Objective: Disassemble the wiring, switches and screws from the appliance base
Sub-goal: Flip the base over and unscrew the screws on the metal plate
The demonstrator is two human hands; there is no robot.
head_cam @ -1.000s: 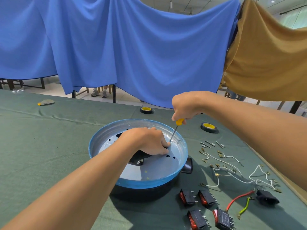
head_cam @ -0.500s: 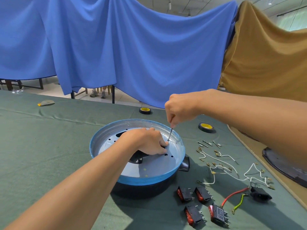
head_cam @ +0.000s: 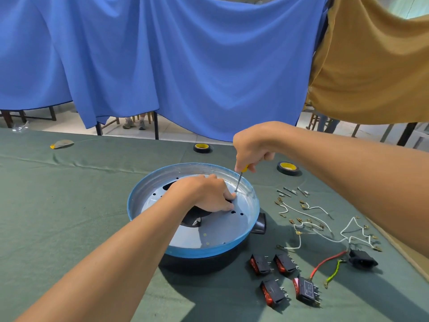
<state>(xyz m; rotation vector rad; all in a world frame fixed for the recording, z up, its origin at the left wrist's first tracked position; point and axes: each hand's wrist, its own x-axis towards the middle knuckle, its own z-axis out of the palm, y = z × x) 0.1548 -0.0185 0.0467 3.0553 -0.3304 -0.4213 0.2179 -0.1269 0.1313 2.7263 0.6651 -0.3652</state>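
Head view: the base (head_cam: 195, 228), a round pan-like shell with a blue rim and a grey inner plate, sits on the green tabletop (head_cam: 69, 205), and everything else is placed from it. The left hand (head_cam: 209, 196) lies inside the base, palm down on the plate, fingers curled and pressing near the far right part of the plate; whether it pinches anything under the fingertips cannot be told. The right hand (head_cam: 251, 147) hovers above the base's far right rim, clenched around the yellow handle of a screwdriver (head_cam: 240, 178). The shaft runs down and slightly left from that fist, and its tip meets the plate just beside the left fingertips, close to the inner wall. A black knob (head_cam: 260, 223) juts from the base's right side.

Right of the base, loose white wires (head_cam: 311, 225) with brass terminals lie spread on the cloth, with a few small screws (head_cam: 292, 191) beyond them. In front of the base and to its right lie four black switches (head_cam: 284, 263) with red rockers, apart from one another. Further right are a red wire (head_cam: 325, 263), a yellow-green wire (head_cam: 333, 271) and a black socket (head_cam: 362, 261). Two tape rolls lie behind the base: one (head_cam: 202, 148) straight behind, one (head_cam: 287, 168) behind and to the right. Blue cloth (head_cam: 185, 66) and tan cloth (head_cam: 371, 66) hang behind the tabletop.
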